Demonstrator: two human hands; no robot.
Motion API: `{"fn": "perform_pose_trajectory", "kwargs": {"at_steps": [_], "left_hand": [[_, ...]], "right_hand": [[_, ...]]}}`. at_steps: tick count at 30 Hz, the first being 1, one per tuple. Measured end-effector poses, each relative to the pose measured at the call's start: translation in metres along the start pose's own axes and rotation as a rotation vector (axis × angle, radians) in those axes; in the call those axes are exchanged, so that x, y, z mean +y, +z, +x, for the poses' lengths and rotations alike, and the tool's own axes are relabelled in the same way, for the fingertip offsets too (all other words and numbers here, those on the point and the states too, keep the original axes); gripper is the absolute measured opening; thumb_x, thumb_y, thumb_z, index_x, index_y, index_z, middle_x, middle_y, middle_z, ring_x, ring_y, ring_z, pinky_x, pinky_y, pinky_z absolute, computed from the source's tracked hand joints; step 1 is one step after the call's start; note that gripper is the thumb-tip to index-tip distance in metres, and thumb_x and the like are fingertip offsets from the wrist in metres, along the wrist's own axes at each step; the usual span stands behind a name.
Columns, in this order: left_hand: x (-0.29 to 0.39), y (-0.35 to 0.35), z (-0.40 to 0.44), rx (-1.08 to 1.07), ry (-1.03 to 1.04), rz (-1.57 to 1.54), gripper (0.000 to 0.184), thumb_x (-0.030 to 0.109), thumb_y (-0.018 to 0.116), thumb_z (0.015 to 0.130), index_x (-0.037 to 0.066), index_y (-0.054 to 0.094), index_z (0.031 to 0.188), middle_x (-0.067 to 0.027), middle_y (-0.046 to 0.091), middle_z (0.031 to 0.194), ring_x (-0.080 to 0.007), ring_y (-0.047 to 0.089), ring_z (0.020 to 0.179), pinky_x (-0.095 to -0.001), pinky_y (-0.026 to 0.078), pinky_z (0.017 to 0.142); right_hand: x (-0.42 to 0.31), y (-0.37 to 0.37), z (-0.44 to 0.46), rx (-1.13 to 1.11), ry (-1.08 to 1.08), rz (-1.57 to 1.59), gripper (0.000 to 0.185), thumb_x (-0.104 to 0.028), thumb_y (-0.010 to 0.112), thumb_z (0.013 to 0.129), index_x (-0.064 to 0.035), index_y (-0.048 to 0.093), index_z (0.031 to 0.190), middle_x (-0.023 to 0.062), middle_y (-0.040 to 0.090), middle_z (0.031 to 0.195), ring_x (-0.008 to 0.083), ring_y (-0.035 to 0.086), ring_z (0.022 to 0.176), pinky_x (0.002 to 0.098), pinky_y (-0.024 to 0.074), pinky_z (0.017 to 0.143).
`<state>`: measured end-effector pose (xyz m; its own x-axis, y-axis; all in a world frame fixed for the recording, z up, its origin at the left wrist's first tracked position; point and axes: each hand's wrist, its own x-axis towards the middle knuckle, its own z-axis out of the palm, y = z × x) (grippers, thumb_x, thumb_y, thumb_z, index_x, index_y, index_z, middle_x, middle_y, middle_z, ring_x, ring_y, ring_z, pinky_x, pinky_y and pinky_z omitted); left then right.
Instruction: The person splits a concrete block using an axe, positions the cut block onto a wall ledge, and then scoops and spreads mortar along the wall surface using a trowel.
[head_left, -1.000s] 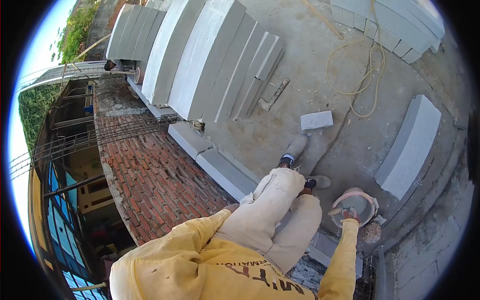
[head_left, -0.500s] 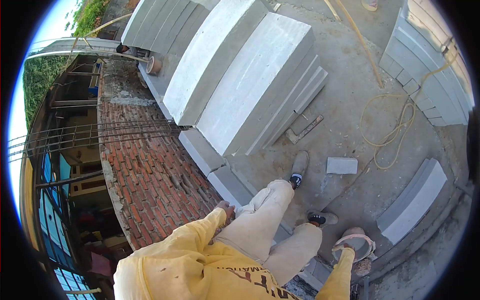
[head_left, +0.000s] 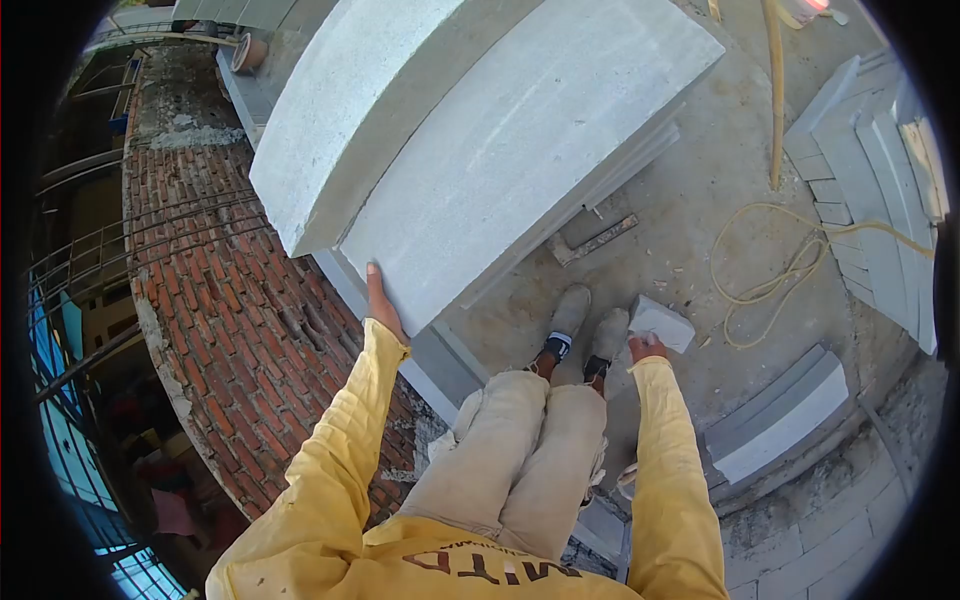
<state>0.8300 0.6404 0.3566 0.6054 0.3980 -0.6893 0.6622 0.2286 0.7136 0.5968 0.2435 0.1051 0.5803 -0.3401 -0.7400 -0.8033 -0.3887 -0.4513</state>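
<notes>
My left hand [head_left: 382,300] rests against the near end of a large pale grey curved block [head_left: 520,150], fingers stretched out along its edge. That block lies on top of a stack, beside another curved block [head_left: 350,110]. My right hand [head_left: 648,346] is closed on the near end of a small grey block piece [head_left: 664,322], just beyond my shoes. The underside of that piece is hidden, so whether it still touches the floor cannot be told. A rim, perhaps of a bucket [head_left: 628,481], shows beside my right sleeve, mostly covered.
On the left stands a brick wall [head_left: 210,330] with rebar above a drop. An L-shaped tool [head_left: 597,240] lies by the stack. A yellow hose [head_left: 770,285] coils on the floor. Curved blocks [head_left: 780,420] lie at right, with more stacked slabs [head_left: 870,170] farther off.
My right hand has left the bucket and come to the small block, which now sits turned. My left hand has moved up from beside my leg onto the large block. My feet are closer together.
</notes>
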Motion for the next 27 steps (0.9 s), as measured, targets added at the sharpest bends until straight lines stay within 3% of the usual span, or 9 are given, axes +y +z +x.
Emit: {"fn": "perform_pose_trajectory", "kwargs": {"at_steps": [1,3,5,11,14,17,19,25,27], "left_hand": [[0.008,0.015,-0.016,-0.025,-0.028,-0.073,0.082,0.067,0.051,0.087,0.01,0.038,0.143,-0.0126,0.05,0.137,-0.0293,0.054,0.119,-0.0402,0.045,0.099],[0.004,0.018,-0.019,-0.064,0.034,-0.083,0.078,0.066,0.051,0.089,0.01,0.039,0.142,-0.0116,0.051,0.136,-0.0287,0.055,0.118,-0.0409,0.046,0.098],[-0.001,0.016,-0.016,-0.008,0.104,-0.046,0.079,0.065,0.051,0.09,0.009,0.038,0.143,-0.0109,0.051,0.137,-0.0264,0.053,0.119,-0.0384,0.044,0.1],[-0.004,0.03,-0.016,0.095,0.276,0.116,0.07,0.057,0.038,0.099,0.01,0.026,0.15,-0.0113,0.038,0.148,-0.0277,0.042,0.131,-0.0389,0.038,0.106],[-0.003,0.017,-0.013,0.04,0.265,0.068,0.064,0.048,0.034,0.103,0.006,0.025,0.15,-0.0135,0.035,0.15,-0.0282,0.04,0.133,-0.0391,0.035,0.109],[-0.01,-0.023,-0.008,0.109,0.912,1.381,0.061,0.043,0.031,0.105,0.001,0.025,0.149,-0.0159,0.033,0.151,-0.0281,0.038,0.135,-0.0385,0.032,0.112],[-0.012,-0.028,-0.01,0.097,0.887,1.364,0.062,0.043,0.028,0.105,-0.002,0.025,0.147,-0.0172,0.034,0.15,-0.0264,0.042,0.132,-0.0374,0.036,0.109],[-0.004,0.016,-0.016,0.225,0.3,0.221,0.068,0.052,0.028,0.103,-0.002,0.03,0.144,-0.0192,0.041,0.141,-0.0259,0.052,0.12,-0.0376,0.048,0.098],[0.002,0.017,-0.016,0.132,0.219,0.191,0.072,0.056,0.03,0.101,-0.002,0.031,0.143,-0.0199,0.044,0.139,-0.0272,0.054,0.118,-0.0379,0.048,0.097]], "right_hand": [[0.027,0.031,0.032,0.061,-0.019,-0.061,0.039,-0.032,0.07,0.08,-0.0014,0.066,0.104,0.0211,0.07,0.096,0.0336,0.067,0.093,0.0413,0.0507,0.084],[-0.062,-0.011,0.027,-0.146,0.034,-0.139,0.042,-0.029,0.067,0.081,-0.0043,0.062,0.115,0.0222,0.066,0.111,0.0375,0.063,0.104,0.0431,0.0489,0.091],[-0.08,0.004,0.063,-0.201,0.086,-0.379,0.049,-0.029,0.066,0.081,-0.0053,0.058,0.123,0.0225,0.061,0.12,0.04,0.059,0.111,0.0444,0.0481,0.096],[-0.097,0.052,0.172,-0.191,-0.067,-0.558,0.049,-0.025,0.063,0.085,-0.018,0.055,0.132,0.0129,0.047,0.139,0.034,0.047,0.128,0.0445,0.0462,0.1],[-0.109,0.081,0.218,-0.131,-0.279,-0.754,0.035,-0.021,0.045,0.096,-0.0199,0.055,0.129,0.0069,0.046,0.137,0.0291,0.045,0.127,0.0525,0.0405,0.102],[-0.124,0.104,0.241,-0.068,-0.372,-0.883,0.034,-0.021,0.043,0.097,-0.0196,0.056,0.128,0.0069,0.047,0.136,0.0274,0.039,0.132,0.0532,0.0356,0.105],[-0.12,0.119,0.256,0.006,-0.452,-0.951,0.034,-0.022,0.043,0.097,-0.0186,0.056,0.128,0.0079,0.049,0.135,0.0276,0.04,0.132,0.0528,0.0367,0.105],[-0.089,0.142,0.253,-0.098,-0.453,-1.058,0.035,-0.023,0.045,0.096,-0.0164,0.054,0.129,0.0107,0.052,0.131,0.03,0.045,0.128,0.0509,0.0415,0.101],[-0.077,0.137,0.232,-0.178,-0.417,-1.07,0.035,-0.024,0.046,0.096,-0.0157,0.053,0.129,0.0116,0.053,0.13,0.0308,0.047,0.127,0.0502,0.0431,0.099]]}}
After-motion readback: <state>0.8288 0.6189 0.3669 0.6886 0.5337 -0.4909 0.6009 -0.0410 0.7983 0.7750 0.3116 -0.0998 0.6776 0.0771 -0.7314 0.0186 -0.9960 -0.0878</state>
